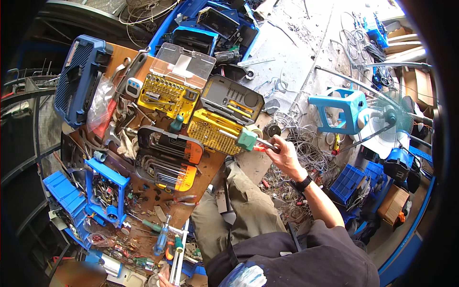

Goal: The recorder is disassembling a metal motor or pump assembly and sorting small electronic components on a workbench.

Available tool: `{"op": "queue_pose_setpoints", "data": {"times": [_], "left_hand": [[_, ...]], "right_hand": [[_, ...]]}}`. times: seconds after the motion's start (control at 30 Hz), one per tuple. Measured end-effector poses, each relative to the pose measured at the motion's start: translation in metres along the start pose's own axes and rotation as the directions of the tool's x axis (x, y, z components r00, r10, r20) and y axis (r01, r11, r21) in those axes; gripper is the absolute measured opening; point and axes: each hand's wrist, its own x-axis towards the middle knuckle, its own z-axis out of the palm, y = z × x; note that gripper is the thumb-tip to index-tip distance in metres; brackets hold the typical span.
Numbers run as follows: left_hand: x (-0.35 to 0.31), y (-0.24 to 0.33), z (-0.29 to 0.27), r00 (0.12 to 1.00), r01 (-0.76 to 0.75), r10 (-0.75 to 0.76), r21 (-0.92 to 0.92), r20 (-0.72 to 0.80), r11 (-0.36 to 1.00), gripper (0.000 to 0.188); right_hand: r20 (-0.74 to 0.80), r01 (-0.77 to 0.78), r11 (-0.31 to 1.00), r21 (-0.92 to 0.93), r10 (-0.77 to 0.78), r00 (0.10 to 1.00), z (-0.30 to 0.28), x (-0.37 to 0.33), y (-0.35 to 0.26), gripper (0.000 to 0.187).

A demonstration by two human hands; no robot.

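Note:
My right hand [282, 154] is closed round the near end of a green-handled tool [247, 139], with grey and red parts showing close to the fingers. A slim pale shaft points left from the green part, over a yellow bit set [215, 131] with several rows of small bits. Beside that lies an open grey case [233, 99] with yellow-handled pieces. Of my left hand [165, 278], only a little shows at the lower edge, next to pale metal rails [178, 258]; its grip is cut off. Two black-and-orange hex key holders [169, 162] lie on the wooden bench.
A yellow socket set [168, 95] and a blue tool case [81, 79] occupy the bench's far side. Loose screwdrivers [162, 235] lie near its front. Tangled cables [306, 148] cover the floor at right, near a blue stool [338, 110] and a fan [389, 117].

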Motion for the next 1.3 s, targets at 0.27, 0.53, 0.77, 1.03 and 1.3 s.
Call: {"op": "queue_pose_setpoints", "data": {"times": [0.27, 0.53, 0.77, 1.03, 1.3], "left_hand": [[0.007, 0.002, 0.006, 1.000, 0.016, -0.017, 0.026, 0.005, 1.000, 0.057], [0.014, 0.005, 0.010, 1.000, 0.027, -0.028, 0.054, 0.015, 0.998, 0.058], [0.017, 0.008, 0.008, 0.999, 0.031, -0.032, 0.074, 0.008, 0.997, 0.058], [0.016, 0.008, 0.006, 0.999, 0.043, -0.041, 0.086, -0.016, 0.995, 0.058], [0.006, 0.004, -0.001, 0.996, 0.072, -0.067, 0.076, -0.060, 0.995, 0.059]], "right_hand": [[0.149, 0.159, 0.964, -0.215, -0.128, 0.981, 0.016, 0.043, -0.050, 0.085], [0.125, 0.178, 0.927, -0.330, -0.144, 0.982, 0.030, 0.054, -0.038, 0.093], [0.122, 0.147, 0.942, -0.301, -0.114, 0.986, 0.027, 0.052, -0.043, 0.090], [0.083, 0.240, 0.946, -0.216, -0.227, 0.970, 0.030, 0.050, -0.033, 0.076], [0.042, 0.128, 0.988, -0.091, -0.125, 0.991, 0.032, 0.050, -0.036, 0.041]]}}
